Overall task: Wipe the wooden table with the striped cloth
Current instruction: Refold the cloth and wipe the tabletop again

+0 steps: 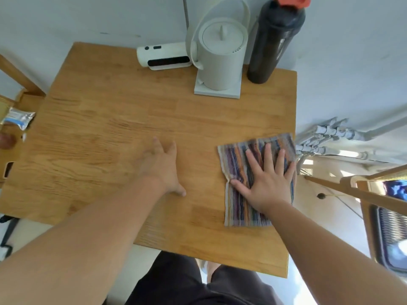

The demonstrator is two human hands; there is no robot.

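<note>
The striped cloth (239, 194), in purple, orange and grey bands, lies flat near the right edge of the wooden table (110, 133). My right hand (267, 181) presses down on the cloth with its fingers spread and straight. My left hand (161, 168) rests flat on the bare wood at the table's middle, fingers straight, a short way left of the cloth. It holds nothing.
A white kettle (220, 60) on its base, a dark bottle (274, 40) with a red lid and a small white device (164, 56) stand along the far edge by the wall. A foil packet (18, 118) lies off the left side. Pipes (330, 135) and a wooden frame (361, 194) are to the right.
</note>
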